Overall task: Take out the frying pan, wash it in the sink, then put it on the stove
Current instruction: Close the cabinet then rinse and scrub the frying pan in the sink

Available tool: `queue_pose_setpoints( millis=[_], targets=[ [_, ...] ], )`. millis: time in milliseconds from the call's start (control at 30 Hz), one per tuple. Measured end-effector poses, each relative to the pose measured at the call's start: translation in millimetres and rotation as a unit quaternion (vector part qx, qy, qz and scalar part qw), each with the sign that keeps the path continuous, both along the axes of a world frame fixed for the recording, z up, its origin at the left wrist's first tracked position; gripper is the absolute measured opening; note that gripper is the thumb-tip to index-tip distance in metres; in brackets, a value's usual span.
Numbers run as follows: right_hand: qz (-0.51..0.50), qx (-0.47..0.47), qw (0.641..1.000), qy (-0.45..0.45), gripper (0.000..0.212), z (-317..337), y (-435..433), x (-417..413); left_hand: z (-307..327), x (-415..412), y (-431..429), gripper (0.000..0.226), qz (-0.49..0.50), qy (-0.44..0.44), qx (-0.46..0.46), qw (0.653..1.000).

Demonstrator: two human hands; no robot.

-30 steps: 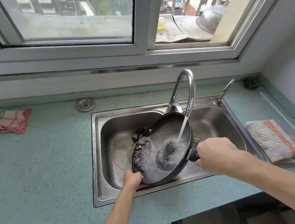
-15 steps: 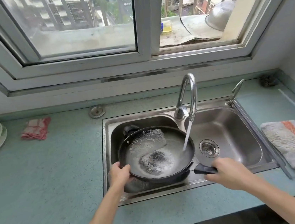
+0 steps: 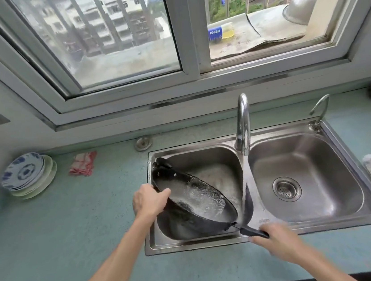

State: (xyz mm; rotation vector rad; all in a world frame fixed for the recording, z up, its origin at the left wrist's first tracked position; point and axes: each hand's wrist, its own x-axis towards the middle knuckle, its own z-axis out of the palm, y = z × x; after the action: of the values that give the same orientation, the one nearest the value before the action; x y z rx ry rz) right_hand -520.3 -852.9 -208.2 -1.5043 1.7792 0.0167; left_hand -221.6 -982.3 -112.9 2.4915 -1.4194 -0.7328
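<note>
A Pepsi-labelled bottle (image 3: 220, 32) sits on the sill as the wet black frying pan (image 3: 196, 199) tilts over the sink (image 3: 318, 225) — left hand (image 3: 148, 199) clamped on its rim, right hand (image 3: 279, 239) on its handle.

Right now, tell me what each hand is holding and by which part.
Both hold the frying pan, tilted over the left sink basin: left hand grips its rim, right hand its black handle.

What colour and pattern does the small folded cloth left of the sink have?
The folded cloth is red and white, checked, seen best in the head view.
</note>
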Motion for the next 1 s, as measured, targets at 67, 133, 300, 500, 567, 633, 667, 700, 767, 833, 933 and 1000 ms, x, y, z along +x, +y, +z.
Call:
queue_pose_setpoints(
  millis=[67,133,300,500,567,633,667,700,767,833,933,1000],
  targets=[
    [-0.033,0.037,0.997,-0.053,0.036,-5.0,-2.2,-0.6,1.9,-3.3,0.9,0.034,-0.005,-0.016,-0.01,1.0],
    [-0.048,0.099,0.987,-0.121,0.033,-2.9,-5.7,-2.1,8.0,-8.2,3.6,0.03,-0.008,-0.021,-0.017,1.0],
    [-0.072,0.223,0.94,-0.246,0.044,11.1,-11.9,-13.1,24.3,-18.0,12.5,0.021,-0.002,0.005,-0.016,1.0],
    [-0.084,0.137,0.958,-0.239,0.059,33.9,-17.4,-30.5,13.6,-16.4,18.6,0.028,0.033,0.083,-0.019,0.996],
    [-0.061,0.102,0.971,-0.208,0.058,40.7,-16.3,-30.1,0.5,-9.2,21.5,0.02,0.079,0.143,-0.015,0.986],
    [-0.048,0.075,0.979,-0.181,0.056,47.0,-13.0,-29.7,-21.2,1.7,22.2,0.026,0.121,0.243,-0.007,0.962],
    [-0.046,0.064,0.983,-0.164,0.054,50.2,-11.4,-29.8,-31.9,6.7,21.9,0.039,0.138,0.28,0.001,0.95],
    [-0.042,0.056,0.987,-0.142,0.054,53.7,-9.5,-29.9,-40.1,8.9,22.3,0.049,0.15,0.309,0.014,0.939],
    [-0.028,0.039,0.995,-0.089,0.055,61.4,-4.6,-29.3,-50.1,8.3,24.9,0.038,0.169,0.343,0.022,0.924],
    [-0.014,0.016,0.999,-0.037,0.057,67.0,0.9,-26.7,-54.2,2.8,29.3,0.024,0.189,0.359,0.029,0.914],
    [-0.018,0.0,1.0,0.022,0.057,73.8,10.0,-18.5,-75.5,0.6,35.0,0.033,0.221,0.41,0.041,0.884],
    [-0.037,-0.006,0.998,0.045,0.054,70.3,16.3,-14.0,-90.8,1.8,37.7,0.031,0.226,0.443,0.05,0.866]
  ],
)
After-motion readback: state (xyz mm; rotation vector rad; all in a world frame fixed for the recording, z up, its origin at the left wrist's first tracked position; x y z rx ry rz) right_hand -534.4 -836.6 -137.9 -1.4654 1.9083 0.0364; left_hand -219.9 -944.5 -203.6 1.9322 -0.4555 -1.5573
